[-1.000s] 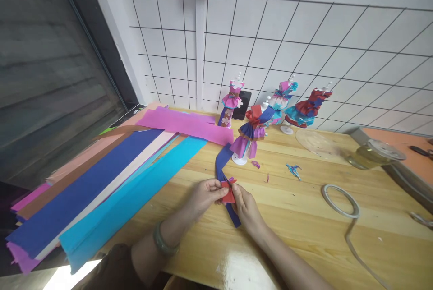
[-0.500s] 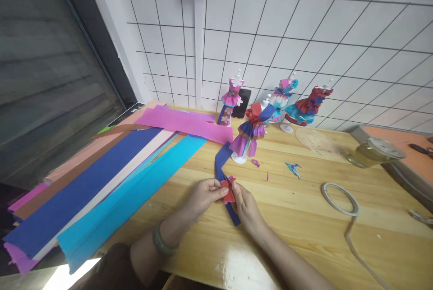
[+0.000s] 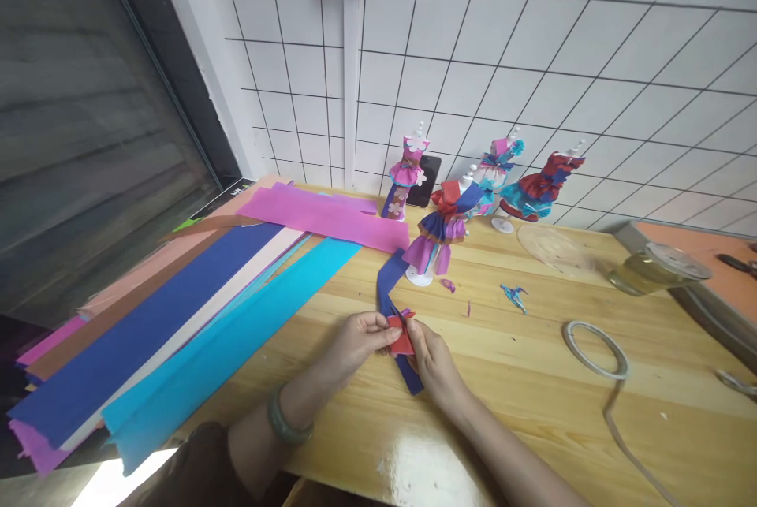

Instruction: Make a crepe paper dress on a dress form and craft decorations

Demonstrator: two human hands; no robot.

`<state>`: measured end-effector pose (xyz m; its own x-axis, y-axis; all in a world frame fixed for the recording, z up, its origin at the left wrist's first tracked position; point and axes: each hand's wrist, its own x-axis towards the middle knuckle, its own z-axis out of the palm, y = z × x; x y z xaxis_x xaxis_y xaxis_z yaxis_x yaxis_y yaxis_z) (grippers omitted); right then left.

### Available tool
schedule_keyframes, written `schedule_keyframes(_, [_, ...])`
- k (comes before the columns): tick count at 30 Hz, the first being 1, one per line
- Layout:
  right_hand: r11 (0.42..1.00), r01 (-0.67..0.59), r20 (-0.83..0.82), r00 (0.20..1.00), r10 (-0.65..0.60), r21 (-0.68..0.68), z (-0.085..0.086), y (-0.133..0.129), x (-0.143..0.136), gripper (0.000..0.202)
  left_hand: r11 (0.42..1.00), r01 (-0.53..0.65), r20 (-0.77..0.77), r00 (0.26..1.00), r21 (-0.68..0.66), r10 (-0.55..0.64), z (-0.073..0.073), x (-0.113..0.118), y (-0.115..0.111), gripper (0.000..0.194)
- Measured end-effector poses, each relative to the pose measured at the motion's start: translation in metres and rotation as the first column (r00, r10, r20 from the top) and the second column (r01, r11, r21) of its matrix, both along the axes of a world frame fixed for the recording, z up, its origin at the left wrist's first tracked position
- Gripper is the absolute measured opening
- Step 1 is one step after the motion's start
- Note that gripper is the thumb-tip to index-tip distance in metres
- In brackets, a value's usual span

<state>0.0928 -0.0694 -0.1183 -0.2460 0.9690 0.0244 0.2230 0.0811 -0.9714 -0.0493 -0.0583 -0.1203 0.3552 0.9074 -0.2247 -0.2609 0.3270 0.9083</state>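
Between my two hands is a small piece of red crepe paper (image 3: 402,340), gathered near its middle, with a bit of purple at its top. My left hand (image 3: 367,337) pinches its left side between thumb and fingers. On the other side, my right hand (image 3: 433,353) grips it with the thumb along the gathered part. A dark blue paper strip (image 3: 390,277) runs on the table behind and under the red piece, its lower end showing below my hands. Just beyond stands a small dress form (image 3: 441,227) in a red, blue and purple paper dress.
Long coloured crepe paper strips (image 3: 236,341) cover the left of the table. More dressed forms (image 3: 541,188) and a phone (image 3: 426,182) stand by the wall. Rightward lie paper scraps (image 3: 513,298), a tape roll (image 3: 594,349), a clear spool (image 3: 659,270) and scissors (image 3: 736,382).
My hands stay in nearly the same place, both holding the red paper. The whole view has shifted very slightly; nothing else has visibly moved.
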Motion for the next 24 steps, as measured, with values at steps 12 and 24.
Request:
schedule_keyframes(12, [1.0, -0.024, -0.032, 0.999, 0.023, -0.005, 0.0029, 0.001, 0.0009, 0.037, 1.0, 0.001, 0.005, 1.0, -0.024, -0.001, 0.0023, 0.0015, 0.0002, 0.031])
schedule_keyframes(24, [0.998, -0.062, 0.103, 0.993, 0.061, 0.002, 0.0014, 0.0034, 0.0097, 0.038, 0.998, 0.055, -0.079, 0.995, -0.004, -0.055, 0.0032, -0.0045, 0.0026, 0.028])
